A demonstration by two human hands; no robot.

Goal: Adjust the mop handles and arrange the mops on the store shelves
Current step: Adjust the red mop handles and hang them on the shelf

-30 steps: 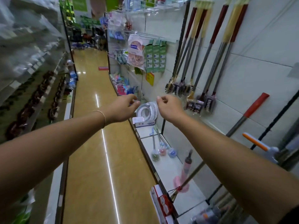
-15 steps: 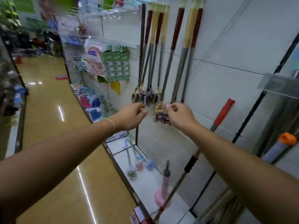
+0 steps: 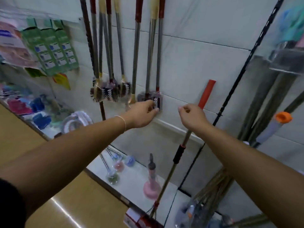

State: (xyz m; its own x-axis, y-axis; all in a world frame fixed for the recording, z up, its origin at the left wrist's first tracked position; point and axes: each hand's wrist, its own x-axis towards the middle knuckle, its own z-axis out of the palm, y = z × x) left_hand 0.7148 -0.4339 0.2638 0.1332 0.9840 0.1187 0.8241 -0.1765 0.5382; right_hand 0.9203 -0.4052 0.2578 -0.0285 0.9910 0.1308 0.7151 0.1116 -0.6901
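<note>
Store aisle w/ a shiny tan floor on the left and a white tiled wall taking up most of the view. Far left there's blurry packaged stuff plus green hanging cards on the wall. Next to those, a row of hanging brushes w/ metal shafts and red/cream grips, bristle heads wrapped in plastic. Below is a white shelf w/ a pink plunger standing upright and some small round-headed brushes lying on it.

Vs half a sec ago the view has swung right and closer to the wall, so most of the aisle is gone from sight and the arms reach further in.

Left hand, thin bracelet on the wrist, fingers pinched at the wrapped head of the rightmost brush. Right hand is loosely curled, thumb and forefinger pressed together, just in front of the mop handle w/ the red grip that leans against the wall. Can't tell if it actually touches the handle. Far right: a black slotted upright, a bundle of poles and an orange-capped handle.
</note>
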